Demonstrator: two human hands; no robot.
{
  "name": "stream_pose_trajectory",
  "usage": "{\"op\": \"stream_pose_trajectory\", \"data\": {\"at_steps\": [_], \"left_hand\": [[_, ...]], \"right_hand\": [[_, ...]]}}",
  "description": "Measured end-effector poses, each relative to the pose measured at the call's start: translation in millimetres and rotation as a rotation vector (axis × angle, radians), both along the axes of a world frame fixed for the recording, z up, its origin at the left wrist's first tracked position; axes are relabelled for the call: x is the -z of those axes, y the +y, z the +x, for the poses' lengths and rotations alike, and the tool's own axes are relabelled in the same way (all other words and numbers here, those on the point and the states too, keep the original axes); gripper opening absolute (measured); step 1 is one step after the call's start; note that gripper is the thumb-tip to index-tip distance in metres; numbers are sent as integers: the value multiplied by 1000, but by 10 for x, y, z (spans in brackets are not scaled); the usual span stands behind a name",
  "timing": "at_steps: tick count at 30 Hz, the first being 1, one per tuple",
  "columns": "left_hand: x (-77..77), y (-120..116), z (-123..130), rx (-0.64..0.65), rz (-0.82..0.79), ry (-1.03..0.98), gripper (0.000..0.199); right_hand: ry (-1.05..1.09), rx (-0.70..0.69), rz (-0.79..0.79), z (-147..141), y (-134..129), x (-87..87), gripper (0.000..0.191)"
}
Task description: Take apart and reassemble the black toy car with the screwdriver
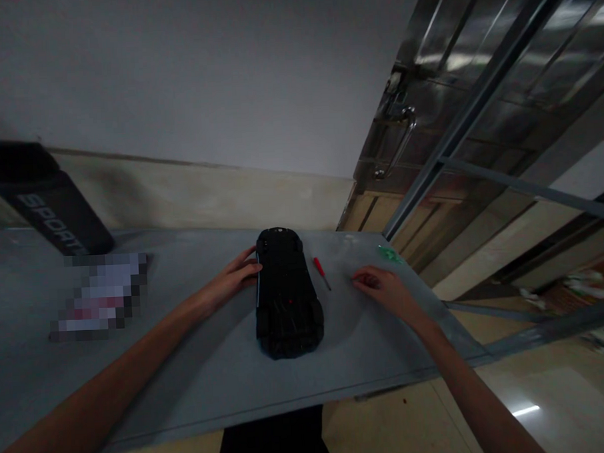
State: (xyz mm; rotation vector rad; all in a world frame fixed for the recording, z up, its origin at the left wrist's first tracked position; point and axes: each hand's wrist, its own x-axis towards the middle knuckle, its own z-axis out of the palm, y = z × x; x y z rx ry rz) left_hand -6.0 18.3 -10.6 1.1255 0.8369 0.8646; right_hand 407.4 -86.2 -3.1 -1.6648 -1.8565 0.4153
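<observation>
A toy car (287, 287) lies upside down on the grey table, its black underside and wheels facing up. My left hand (237, 275) holds it by its left side, with the fingers and thumb against the edge. To the right of the car lies a small screwdriver (319, 266) with a red handle and a metal shaft, which neither hand touches. Farther right, my right hand (377, 283) is at the tabletop with its fingers curled together in a pinch. Whatever is between those fingertips, if anything, is too small to make out.
A black box (61, 203) marked "SPORT" stands at the back left. In front of it lies a blurred-out flat item (104, 288). Small green pieces (390, 254) lie near the right table edge (435, 301). A metal frame (449, 146) rises there; a wall runs behind.
</observation>
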Motion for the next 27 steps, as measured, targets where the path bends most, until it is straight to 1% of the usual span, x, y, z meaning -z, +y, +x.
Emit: {"op": "stream_pose_trajectory", "data": {"at_steps": [4,9,12,14,16,18,19,22,25,27], "left_hand": [[3,1,4,15,5,-14,83],[14,16,10,12,7,10,86],[30,28,11,22,19,3,87],[35,29,11,26,18,-8,87],[32,23,9,29,11,-13,86],[24,16,4,30,-1,-27,81],[20,14,2,30,-11,-39,79],[20,21,4,27,-38,-88,77],[36,36,18,18,-54,-117,75],[44,36,25,13,-59,-117,73]], "right_hand": [[-49,-14,-5,-25,80,-36,21],[-88,-7,2,-22,162,8,22],[-66,5,20,-64,167,12,24],[-31,-10,23,-161,165,-40,28],[7,-49,16,-344,171,-147,32],[42,-109,16,-626,197,-291,34],[63,-154,18,-797,222,-367,31],[137,-354,15,-1342,349,-551,22],[137,-444,33,-1756,521,-623,10],[114,-475,44,-1899,616,-622,6]]}}
